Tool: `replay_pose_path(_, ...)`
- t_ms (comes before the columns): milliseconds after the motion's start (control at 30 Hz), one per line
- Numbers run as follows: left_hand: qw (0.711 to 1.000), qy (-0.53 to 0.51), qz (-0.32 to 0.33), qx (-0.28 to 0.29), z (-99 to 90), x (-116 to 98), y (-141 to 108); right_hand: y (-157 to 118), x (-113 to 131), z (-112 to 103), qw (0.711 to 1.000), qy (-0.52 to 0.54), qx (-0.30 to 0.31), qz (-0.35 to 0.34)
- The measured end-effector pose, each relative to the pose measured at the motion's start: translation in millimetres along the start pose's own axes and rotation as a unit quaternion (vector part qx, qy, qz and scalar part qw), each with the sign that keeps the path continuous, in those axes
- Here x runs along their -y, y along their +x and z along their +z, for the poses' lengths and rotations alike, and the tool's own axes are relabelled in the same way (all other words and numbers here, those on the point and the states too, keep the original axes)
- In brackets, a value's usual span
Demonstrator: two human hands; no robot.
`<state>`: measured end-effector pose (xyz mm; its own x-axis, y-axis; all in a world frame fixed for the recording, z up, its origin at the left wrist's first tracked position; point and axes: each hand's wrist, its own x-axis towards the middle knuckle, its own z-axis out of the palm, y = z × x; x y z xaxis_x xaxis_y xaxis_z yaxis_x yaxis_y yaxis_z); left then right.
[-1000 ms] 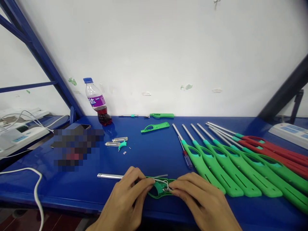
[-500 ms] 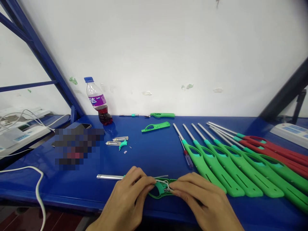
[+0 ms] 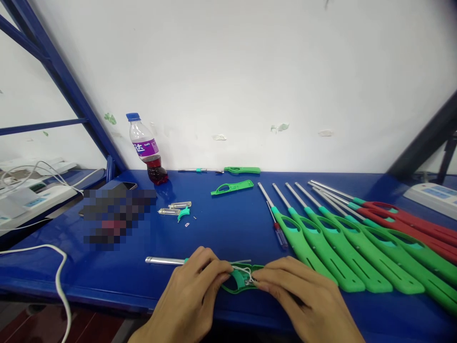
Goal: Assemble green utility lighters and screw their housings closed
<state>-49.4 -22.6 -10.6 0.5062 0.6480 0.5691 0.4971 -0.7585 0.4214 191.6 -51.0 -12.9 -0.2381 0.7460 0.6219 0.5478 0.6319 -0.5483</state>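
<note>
An opened green gas lighter (image 3: 233, 289) lies near the table's front edge, its inside facing up and its metal tube (image 3: 164, 260) pointing left. My left hand (image 3: 189, 295) is closed over the lighter where tube and handle meet, thumb and forefinger pinched beside the teal trigger (image 3: 237, 279). From the right, my right hand (image 3: 307, 295) pinches at a thin white wire (image 3: 247, 270) inside the handle. Its fingers hide most of the handle's right end. The wire loops between both sets of fingertips. Behind it a thin clear tube (image 3: 243, 261) sticks out.
Several green lighters (image 3: 314, 247) and red ones (image 3: 403, 219) lie at right, with a screwdriver (image 3: 280, 235) beside them. Farther back are a green shell half (image 3: 233, 187), clear gas tanks (image 3: 169, 211), a loose trigger (image 3: 183, 214) and a drink bottle (image 3: 148, 150). A white cable (image 3: 59, 281) hangs at left.
The whole view has shifted slightly. Both hands keep almost the same pose on the lighter and wire, with no clear movement of parts.
</note>
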Motion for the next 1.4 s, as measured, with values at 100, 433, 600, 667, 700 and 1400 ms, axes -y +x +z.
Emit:
replay_pose_path(100,1.0,-0.001,-0.003,0.002,0.3,-0.3,-0.6,-0.1,0.4,-0.2,1.0,0.006,-0.005,-0.002)
replay_pose_path(433,1.0,-0.008,0.001,0.01,-0.8,0.3,0.2,-5.5,-2.2,-2.0,0.998,0.037,0.024,0.043)
replay_pose_path(600,1.0,-0.011,-0.002,0.004,-1.5,-1.3,0.6,-3.9,-1.8,-0.4,0.999,0.032,0.015,0.032)
replay_pose_path(667,1.0,-0.013,0.0,0.005,-2.1,-1.9,0.8,-4.1,-2.1,-0.2,0.999,0.029,0.009,0.03)
replay_pose_path(700,1.0,-0.013,0.0,0.005,-2.3,-2.1,0.8,-4.3,-2.1,-0.2,0.999,0.028,0.007,0.028)
replay_pose_path(1400,1.0,-0.008,0.008,0.003,-2.0,-2.0,0.8,2.0,3.4,-2.3,0.999,0.047,-0.014,0.016)
